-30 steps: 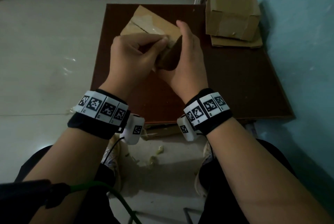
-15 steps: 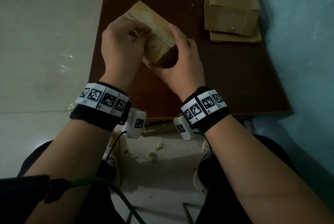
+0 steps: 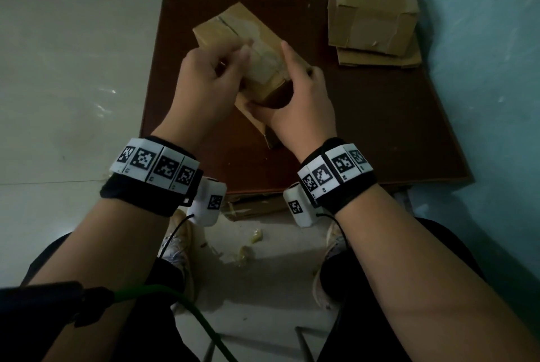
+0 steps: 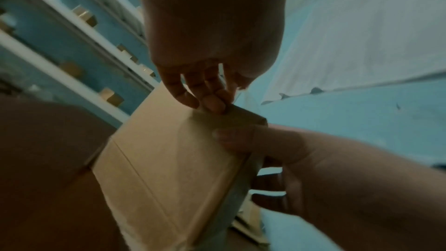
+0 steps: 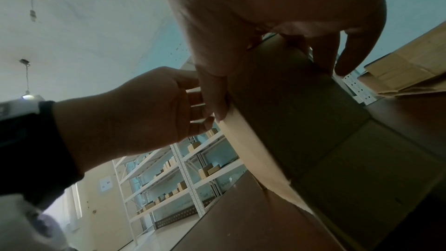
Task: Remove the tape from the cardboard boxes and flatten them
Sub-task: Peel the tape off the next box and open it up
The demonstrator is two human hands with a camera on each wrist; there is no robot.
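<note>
A brown cardboard box is held tilted above the dark table, one corner near the tabletop. Clear tape runs across its top face. My right hand grips the near end, thumb on top and fingers round the side. My left hand has curled fingers pinching the tape at the box's upper edge. In the left wrist view the left fingertips nip the tape close to the right thumb. In the right wrist view my right hand clasps the box.
A second box stands on flattened cardboard at the table's back right, against the blue wall. Tape scraps lie on the floor by my feet. More cardboard pokes out under the table's front edge. White shelving stands behind.
The box has turned so more of its taped top faces me. My left fingers have shifted along the top to the tape; the right hand keeps its grip.
</note>
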